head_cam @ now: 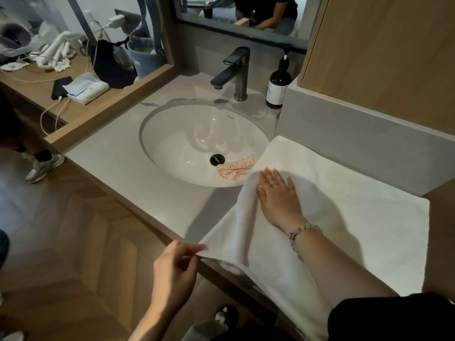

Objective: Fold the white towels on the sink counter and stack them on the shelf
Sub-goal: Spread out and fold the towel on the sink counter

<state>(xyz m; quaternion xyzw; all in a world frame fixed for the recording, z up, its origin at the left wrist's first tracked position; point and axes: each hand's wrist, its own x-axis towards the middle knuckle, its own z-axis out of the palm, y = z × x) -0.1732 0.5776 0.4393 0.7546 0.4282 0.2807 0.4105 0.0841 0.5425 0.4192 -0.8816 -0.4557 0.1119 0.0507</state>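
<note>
The white towel [357, 230] lay spread over the right end of the sink counter [118, 158], a broad, plain, soft-looking sheet with its near edge hanging off the counter's front and bunching into a loose fold below. Its left side rose in a slanted flap, lifted from the near left corner, and its far edge ran along the foot of the grey upstand on the right. The left hand [174, 264] held that near corner just off the counter's front edge, thumb and forefinger pinching the cloth while the other fingers curled loosely beneath. Farther in, the right hand [278, 193] lay palm down on the towel, fingers straight and close together, pressing the cloth flat just beside the right rim of the sink basin [172, 134]; a beaded bracelet [305, 231] circled its wrist and 1 ring [274, 184] showed on a finger. In the basin a small pink spotted cloth [235, 167] lay crumpled next to the black drain [217, 159]. Behind the basin stood a dark faucet [234, 72], and to its right a dark pump bottle [277, 87] against the wall.
</note>
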